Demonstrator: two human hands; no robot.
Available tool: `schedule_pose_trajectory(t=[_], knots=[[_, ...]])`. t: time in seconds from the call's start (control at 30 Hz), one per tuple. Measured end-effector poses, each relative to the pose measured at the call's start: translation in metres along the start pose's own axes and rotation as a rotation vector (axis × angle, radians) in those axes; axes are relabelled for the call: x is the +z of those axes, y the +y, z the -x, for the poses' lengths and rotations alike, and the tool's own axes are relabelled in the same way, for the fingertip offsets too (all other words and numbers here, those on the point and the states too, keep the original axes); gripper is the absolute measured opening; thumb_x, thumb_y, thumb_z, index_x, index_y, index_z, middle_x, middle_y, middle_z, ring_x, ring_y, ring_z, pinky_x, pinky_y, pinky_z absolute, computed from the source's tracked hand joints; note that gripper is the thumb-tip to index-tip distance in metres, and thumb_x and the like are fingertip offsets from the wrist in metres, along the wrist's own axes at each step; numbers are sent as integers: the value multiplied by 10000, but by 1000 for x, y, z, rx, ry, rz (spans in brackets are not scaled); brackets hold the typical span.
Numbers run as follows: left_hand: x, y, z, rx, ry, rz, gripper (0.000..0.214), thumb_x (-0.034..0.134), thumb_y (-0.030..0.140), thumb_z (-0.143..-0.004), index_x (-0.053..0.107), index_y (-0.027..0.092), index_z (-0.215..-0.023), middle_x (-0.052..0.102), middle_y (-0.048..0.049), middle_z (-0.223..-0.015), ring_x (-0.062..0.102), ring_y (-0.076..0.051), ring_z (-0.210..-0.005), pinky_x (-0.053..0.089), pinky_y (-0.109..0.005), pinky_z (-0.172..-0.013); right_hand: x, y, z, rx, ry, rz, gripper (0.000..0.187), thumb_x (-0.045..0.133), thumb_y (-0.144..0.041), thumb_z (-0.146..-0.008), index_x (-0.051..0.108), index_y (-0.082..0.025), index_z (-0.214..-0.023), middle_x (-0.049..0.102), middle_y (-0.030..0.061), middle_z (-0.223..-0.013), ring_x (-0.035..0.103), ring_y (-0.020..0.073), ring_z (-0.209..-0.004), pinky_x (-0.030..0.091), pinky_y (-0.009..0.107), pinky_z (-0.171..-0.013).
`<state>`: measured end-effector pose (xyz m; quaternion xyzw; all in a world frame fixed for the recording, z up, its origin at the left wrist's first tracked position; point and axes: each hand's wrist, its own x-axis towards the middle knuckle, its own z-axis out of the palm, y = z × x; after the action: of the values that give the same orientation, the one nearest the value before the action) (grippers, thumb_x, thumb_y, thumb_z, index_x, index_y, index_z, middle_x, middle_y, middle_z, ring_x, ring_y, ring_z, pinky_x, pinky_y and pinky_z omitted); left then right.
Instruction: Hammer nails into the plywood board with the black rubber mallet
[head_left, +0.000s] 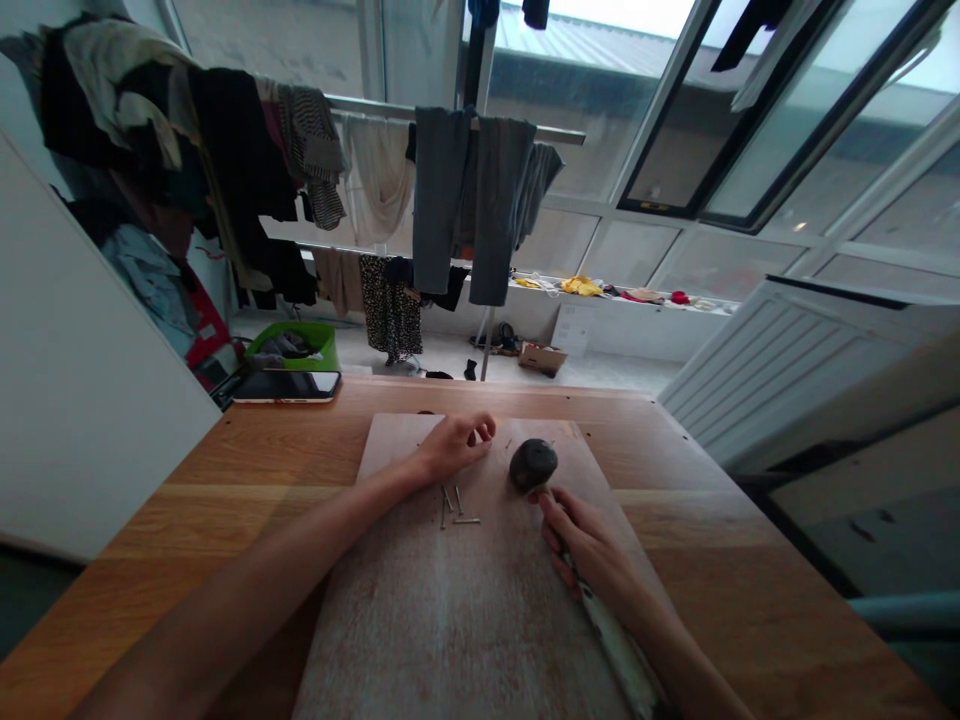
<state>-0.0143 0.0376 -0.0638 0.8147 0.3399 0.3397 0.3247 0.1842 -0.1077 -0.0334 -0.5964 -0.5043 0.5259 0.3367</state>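
My right hand (581, 540) is wrapped round the pale handle of a mallet (533, 465), gripping it close under the dark rounded head. That head is over the right half of a worn wooden board (420, 630). My left hand (459, 445) lies near the board's far edge with its fingers curled in; whatever is between them, if anything, is too small to make out. Several loose metal nails (466, 520) lie on the board below my left wrist. A tiny thin nail-like piece (508, 443) shows between my left hand and the mallet head.
The board rests on a wooden table (712, 580). A phone (287, 386) lies at the table's far left corner. Beyond stand a green basket (326, 345) with cloth, a cardboard box (541, 358) and a rack of hanging clothes (442, 200). A white panelled door (795, 370) is at the right.
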Motion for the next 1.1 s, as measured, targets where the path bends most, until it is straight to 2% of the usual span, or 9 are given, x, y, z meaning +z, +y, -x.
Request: schedule_pose_trajectory(t=[0.13, 0.47, 0.63, 0.8, 0.9, 1.1], knots=[[0, 3, 0, -14, 24, -9, 128, 645, 136, -807, 628, 162, -931, 687, 0, -799, 572, -99, -629, 463, -213, -613, 7, -9, -6, -21, 17, -25, 451, 505, -674, -835, 457, -228, -883, 449, -110, -580, 404, 46, -327, 310, 171, -278], [-1, 7, -1, -22, 36, -11, 186, 662, 105, -801, 642, 150, -980, 691, -1, -752, 578, -109, -627, 460, -223, -613, 15, -41, -32, -120, 29, -106, 469, 544, -661, -820, 484, -217, -960, 449, -120, -565, 414, 56, -312, 299, 182, -273], [0, 6, -1, -9, 26, -3, 323, 663, 91, -785, 625, 162, -1098, 699, 12, -761, 590, -108, -620, 455, -215, -597, 22, -43, -38, -137, 21, -108, 430, 534, -646, -840, 461, -225, -887, 449, -114, -576, 424, 54, -324, 321, 188, -278], [-1, 5, -1, 6, 41, 6, 385, 654, 59, -762, 608, 153, -1132, 707, 6, -770, 613, -111, -607, 466, -214, -594, 27, -39, -42, -125, 10, -81, 430, 540, -651, -826, 433, -236, -855, 447, -114, -570, 420, 57, -321, 324, 190, -265], [-2, 8, -1, -11, 34, 18, 456, 658, 62, -756, 583, 155, -1196, 710, 7, -777, 615, -116, -606, 474, -220, -599, 27, -37, -43, -127, 47, -91, 448, 539, -668, -814, 431, -236, -863, 456, -109, -582, 423, 55, -325, 336, 190, -265], [-1, 5, -2, -29, 9, 27, 472, 684, 107, -751, 560, 158, -1203, 689, 9, -793, 597, -116, -616, 465, -228, -601, 23, -38, -37, -119, 37, -86, 467, 550, -679, -799, 453, -227, -867, 449, -111, -568, 422, 55, -319, 320, 186, -266]])
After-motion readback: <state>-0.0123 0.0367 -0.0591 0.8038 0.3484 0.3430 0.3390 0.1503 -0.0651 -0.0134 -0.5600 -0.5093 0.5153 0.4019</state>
